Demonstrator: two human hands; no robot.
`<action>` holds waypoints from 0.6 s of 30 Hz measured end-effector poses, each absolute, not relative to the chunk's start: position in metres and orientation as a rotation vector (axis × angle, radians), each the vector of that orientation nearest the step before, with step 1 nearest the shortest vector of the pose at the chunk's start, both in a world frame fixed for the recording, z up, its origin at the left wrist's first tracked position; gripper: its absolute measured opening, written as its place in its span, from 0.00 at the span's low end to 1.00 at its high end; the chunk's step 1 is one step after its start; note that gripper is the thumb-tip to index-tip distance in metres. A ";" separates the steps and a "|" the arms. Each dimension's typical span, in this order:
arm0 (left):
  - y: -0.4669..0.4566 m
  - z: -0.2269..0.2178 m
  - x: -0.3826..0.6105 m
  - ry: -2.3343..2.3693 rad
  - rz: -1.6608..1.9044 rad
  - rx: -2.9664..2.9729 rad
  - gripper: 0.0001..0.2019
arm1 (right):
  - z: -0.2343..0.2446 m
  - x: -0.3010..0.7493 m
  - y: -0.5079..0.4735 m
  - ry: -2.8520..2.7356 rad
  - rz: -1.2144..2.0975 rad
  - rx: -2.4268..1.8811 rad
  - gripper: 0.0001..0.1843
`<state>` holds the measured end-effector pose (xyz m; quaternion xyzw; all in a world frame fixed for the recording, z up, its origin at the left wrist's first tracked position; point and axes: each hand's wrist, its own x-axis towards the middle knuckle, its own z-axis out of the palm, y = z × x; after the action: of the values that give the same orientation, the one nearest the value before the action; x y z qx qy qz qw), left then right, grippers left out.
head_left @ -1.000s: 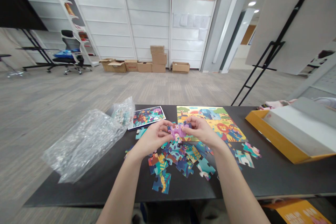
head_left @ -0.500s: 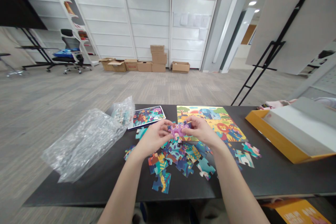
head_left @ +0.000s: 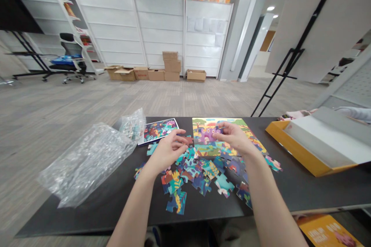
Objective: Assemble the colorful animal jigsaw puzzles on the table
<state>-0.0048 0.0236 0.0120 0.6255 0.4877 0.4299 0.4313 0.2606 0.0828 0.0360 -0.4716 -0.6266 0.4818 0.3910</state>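
Note:
My right hand [head_left: 236, 138] pinches a purple puzzle piece [head_left: 207, 134] and holds it over the near left part of the assembled yellow animal puzzle [head_left: 252, 139] on the black table [head_left: 290, 193]. My left hand [head_left: 169, 149] hovers just left of it. Its fingers are curled and its fingertips touch a small reddish piece [head_left: 189, 140]. Several loose colourful pieces [head_left: 199, 175] lie scattered below and between both hands. One piece [head_left: 176, 202] lies nearest the table's front edge.
A crumpled clear plastic bag [head_left: 87, 160] covers the table's left side. A smaller bag of pieces [head_left: 131, 123] lies beside a picture card [head_left: 159, 129]. A yellow box [head_left: 301, 156] with a white lid [head_left: 327, 137] sits at right. An easel [head_left: 290, 56] stands behind.
The two hands held the purple piece together; now they have parted. My right hand has carried it away and up onto the assembled puzzle, and my left hand has dropped slightly.

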 end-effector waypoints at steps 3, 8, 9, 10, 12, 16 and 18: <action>0.024 0.013 -0.005 1.219 1.077 1.595 0.22 | 0.045 0.300 0.100 -1.487 1.123 -1.277 0.28; 0.024 0.013 -0.004 1.225 1.067 1.663 0.20 | 0.026 0.336 0.143 -1.260 1.177 -1.350 0.27; 0.024 0.013 -0.004 1.230 1.065 1.670 0.20 | 0.020 0.337 0.150 -1.237 1.237 -1.370 0.26; 0.024 0.013 -0.004 1.233 1.062 1.675 0.19 | 0.014 0.337 0.156 -1.220 1.283 -1.391 0.25; 0.025 0.012 -0.005 1.239 1.049 1.681 0.20 | 0.004 0.335 0.165 -1.214 1.331 -1.420 0.24; 0.026 0.008 -0.008 1.260 1.031 1.702 0.20 | -0.005 0.333 0.177 -1.214 1.335 -1.443 0.22; 0.027 0.007 -0.009 1.274 1.025 1.717 0.19 | -0.006 0.335 0.184 -1.208 1.317 -1.462 0.21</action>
<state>-0.0091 0.0270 0.0070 0.6712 0.4977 0.4007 0.3757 0.3349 0.1837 -0.0061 -0.5792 -0.4786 0.5215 0.4044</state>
